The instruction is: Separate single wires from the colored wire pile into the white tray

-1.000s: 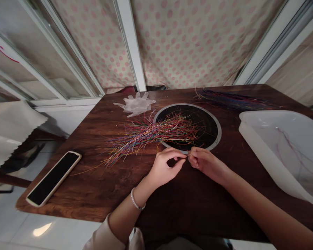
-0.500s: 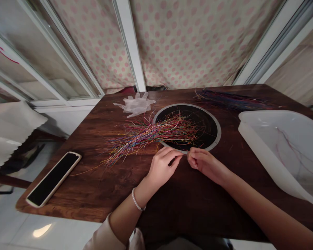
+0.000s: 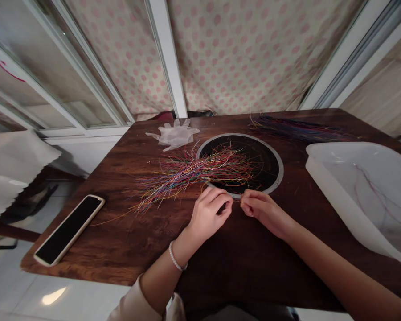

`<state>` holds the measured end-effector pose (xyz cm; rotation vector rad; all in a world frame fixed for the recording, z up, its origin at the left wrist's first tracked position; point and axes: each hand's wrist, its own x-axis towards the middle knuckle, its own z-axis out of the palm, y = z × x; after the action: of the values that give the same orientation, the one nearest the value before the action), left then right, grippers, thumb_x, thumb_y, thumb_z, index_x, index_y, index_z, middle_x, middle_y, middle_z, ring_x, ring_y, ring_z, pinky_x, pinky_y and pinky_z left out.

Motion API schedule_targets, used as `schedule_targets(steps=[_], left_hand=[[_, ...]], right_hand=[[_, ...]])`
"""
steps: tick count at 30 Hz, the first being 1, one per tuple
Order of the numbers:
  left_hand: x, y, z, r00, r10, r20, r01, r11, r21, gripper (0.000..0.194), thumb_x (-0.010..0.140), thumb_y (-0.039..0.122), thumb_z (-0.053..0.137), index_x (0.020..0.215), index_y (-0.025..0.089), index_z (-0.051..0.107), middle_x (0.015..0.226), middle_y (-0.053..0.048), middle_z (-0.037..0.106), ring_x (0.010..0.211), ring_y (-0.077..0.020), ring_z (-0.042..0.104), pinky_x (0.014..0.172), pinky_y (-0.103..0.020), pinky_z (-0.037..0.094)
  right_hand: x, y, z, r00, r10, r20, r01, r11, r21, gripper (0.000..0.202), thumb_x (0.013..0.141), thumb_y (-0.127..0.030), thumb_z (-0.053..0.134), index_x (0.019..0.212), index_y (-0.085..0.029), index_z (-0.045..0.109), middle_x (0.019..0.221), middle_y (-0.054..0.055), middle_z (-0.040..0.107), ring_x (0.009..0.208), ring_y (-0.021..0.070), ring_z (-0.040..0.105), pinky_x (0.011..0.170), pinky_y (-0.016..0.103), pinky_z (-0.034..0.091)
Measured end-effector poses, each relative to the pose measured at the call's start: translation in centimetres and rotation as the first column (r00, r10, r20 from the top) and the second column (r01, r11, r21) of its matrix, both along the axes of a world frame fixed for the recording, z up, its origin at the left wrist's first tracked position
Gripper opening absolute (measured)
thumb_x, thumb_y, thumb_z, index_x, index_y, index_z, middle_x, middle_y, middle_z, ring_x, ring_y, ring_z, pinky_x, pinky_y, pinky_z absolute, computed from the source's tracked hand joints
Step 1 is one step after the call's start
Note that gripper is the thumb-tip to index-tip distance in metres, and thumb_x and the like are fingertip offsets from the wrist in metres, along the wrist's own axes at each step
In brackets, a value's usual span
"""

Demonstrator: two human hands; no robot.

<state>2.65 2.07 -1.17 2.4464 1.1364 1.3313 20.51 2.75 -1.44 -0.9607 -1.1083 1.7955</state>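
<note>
My left hand [image 3: 211, 208], with a beaded bracelet at the wrist, pinches one end of a thin wire [image 3: 237, 200] just in front of the round black plate. My right hand [image 3: 259, 209] is closed on the same wire, a small gap from the left. Its curled fingers hide the rest of what it holds. Beyond both hands a loose pile of colourful thin wires [image 3: 194, 171] lies across the wooden table and partly over the round black plate with a grey rim [image 3: 278, 176].
A phone [image 3: 69, 231] lies at the left, a clear plastic glove [image 3: 176, 134] at the back. Dark wires [image 3: 297, 128] lie at the back right, behind a white tub [image 3: 341, 209] holding a few strands. The table edge [image 3: 76, 277] is near the phone.
The fingers of my left hand have curled in and shifted slightly left, and the gap between the hands is a little wider. The right hand has hardly moved.
</note>
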Motion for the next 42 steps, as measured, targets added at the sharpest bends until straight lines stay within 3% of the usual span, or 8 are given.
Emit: schedule_targets(steps=[4, 14, 36, 42], left_hand=[[-0.09, 0.07, -0.14, 0.999, -0.018, -0.041, 0.017, 1.0, -0.025, 0.015, 0.083, 0.008, 0.051, 0.075, 0.018, 0.059, 0.071, -0.001, 0.066, 0.066, -0.0135, 0.059, 0.068, -0.027, 0.048], [-0.06, -0.01, -0.14, 0.998, 0.0, -0.068, -0.003, 0.999, -0.046, 0.014, 0.082, 0.008, 0.052, 0.074, 0.018, 0.059, 0.071, -0.001, 0.066, 0.065, -0.0138, 0.059, 0.068, -0.028, 0.047], [-0.03, -0.08, -0.4, 0.99, 0.02, -0.142, -0.034, 0.995, -0.094, 0.016, 0.084, 0.011, 0.052, 0.072, 0.018, 0.06, 0.07, -0.001, 0.067, 0.067, -0.0154, 0.06, 0.069, -0.028, 0.047], [-0.3, 0.18, -0.39, 0.99, 0.091, -0.112, -0.112, 0.972, -0.207, 0.01, 0.084, 0.013, 0.057, 0.078, 0.017, 0.065, 0.074, -0.002, 0.069, 0.068, -0.017, 0.062, 0.066, -0.028, 0.048]], right_hand=[[0.07, 0.01, 0.37, 0.99, -0.045, 0.137, 0.028, 0.993, 0.118, 0.024, 0.071, -0.038, 0.069, 0.062, -0.017, 0.063, 0.053, -0.002, 0.047, 0.051, 0.0092, 0.038, 0.049, 0.025, 0.027], [-0.1, 0.19, 0.09, 0.971, -0.099, 0.216, 0.039, 0.963, 0.265, 0.03, 0.073, -0.043, 0.067, 0.06, -0.018, 0.06, 0.052, -0.003, 0.046, 0.048, 0.0082, 0.038, 0.048, 0.025, 0.028], [-0.05, 0.48, -0.21, 0.914, -0.156, 0.374, 0.007, 0.929, 0.37, 0.027, 0.075, -0.039, 0.063, 0.057, -0.019, 0.056, 0.052, -0.002, 0.048, 0.049, 0.0101, 0.041, 0.048, 0.025, 0.03], [0.27, 0.56, -0.05, 0.911, -0.304, 0.279, 0.178, 0.9, 0.398, 0.029, 0.075, -0.041, 0.065, 0.058, -0.02, 0.054, 0.051, -0.003, 0.045, 0.048, 0.0097, 0.037, 0.047, 0.026, 0.027]])
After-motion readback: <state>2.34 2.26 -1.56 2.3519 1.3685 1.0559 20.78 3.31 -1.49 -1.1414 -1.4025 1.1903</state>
